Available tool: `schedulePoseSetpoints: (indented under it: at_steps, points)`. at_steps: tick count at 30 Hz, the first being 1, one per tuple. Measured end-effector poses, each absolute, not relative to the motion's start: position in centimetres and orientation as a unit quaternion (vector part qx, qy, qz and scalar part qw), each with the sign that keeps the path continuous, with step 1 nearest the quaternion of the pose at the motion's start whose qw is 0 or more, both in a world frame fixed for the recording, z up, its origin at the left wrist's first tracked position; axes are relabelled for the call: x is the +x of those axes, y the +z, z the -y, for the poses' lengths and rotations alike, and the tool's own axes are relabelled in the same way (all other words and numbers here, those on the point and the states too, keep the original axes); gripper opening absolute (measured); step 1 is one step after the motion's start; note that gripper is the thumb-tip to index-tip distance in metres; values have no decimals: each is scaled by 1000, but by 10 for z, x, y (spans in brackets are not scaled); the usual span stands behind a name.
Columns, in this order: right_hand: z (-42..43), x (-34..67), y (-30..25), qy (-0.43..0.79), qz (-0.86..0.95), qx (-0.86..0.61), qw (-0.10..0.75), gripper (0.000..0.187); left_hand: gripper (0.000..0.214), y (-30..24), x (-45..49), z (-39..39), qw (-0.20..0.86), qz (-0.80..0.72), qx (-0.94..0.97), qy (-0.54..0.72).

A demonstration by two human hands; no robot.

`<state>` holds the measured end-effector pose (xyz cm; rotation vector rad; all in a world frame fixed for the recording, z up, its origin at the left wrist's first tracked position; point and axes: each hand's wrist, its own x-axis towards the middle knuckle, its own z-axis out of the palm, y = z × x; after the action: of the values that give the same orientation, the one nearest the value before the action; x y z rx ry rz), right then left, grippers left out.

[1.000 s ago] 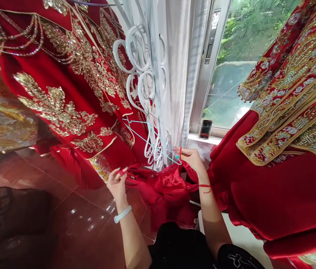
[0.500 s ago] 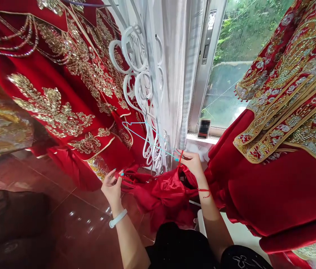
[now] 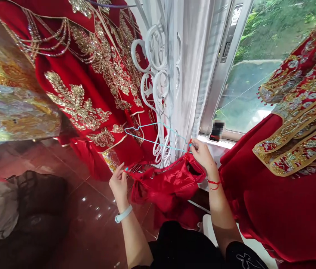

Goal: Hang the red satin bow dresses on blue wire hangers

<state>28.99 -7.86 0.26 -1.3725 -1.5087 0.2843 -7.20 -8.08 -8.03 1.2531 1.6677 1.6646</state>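
A red satin dress (image 3: 172, 184) with thin straps hangs between my two hands. My left hand (image 3: 119, 183) is closed in a pinch on one strap of the dress, at the left. On the other side, my right hand (image 3: 202, 154) pinches the second strap against the right end of a light-blue wire hanger (image 3: 146, 139). The hanger's left end sticks out free, above the left strap and apart from it. Its hook lies against the white scrollwork, and I cannot tell whether it is hung there.
A white scrolled metal rack (image 3: 162, 86) stands ahead, beside a white curtain (image 3: 187, 74). Red gowns with gold embroidery (image 3: 74, 106) hang at left, and another embroidered red garment (image 3: 281, 209) at right. A dark phone-like object (image 3: 216, 131) sits on the windowsill.
The view has shifted left, so the surroundings appear farther right. The right hand has moved up along the hanger's end with the strap. The left hand still pinches its strap, raised slightly.
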Motion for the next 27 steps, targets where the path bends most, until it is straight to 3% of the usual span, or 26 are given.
schedulePoseSetpoints:
  at_steps: [4, 9, 14, 20, 27]
  points:
    - [67, 292, 9, 26, 580, -600, 551, 25, 64, -69, -68, 73, 258, -592, 391, 656]
    - [50, 306, 21, -69, 573, -578, 577, 34, 80, -39, -75, 55, 255, -573, 444, 641]
    - [40, 325, 29, -84, 600, -549, 575, 35, 89, -5, -76, 37, 215, -550, 498, 635]
    - [35, 334, 32, -84, 620, -527, 575, 36, 94, 21, -54, 12, 253, -489, 607, 573]
    - [31, 344, 42, -70, 616, -544, 566, 38, 96, 23, -60, -7, 277, -488, 596, 575]
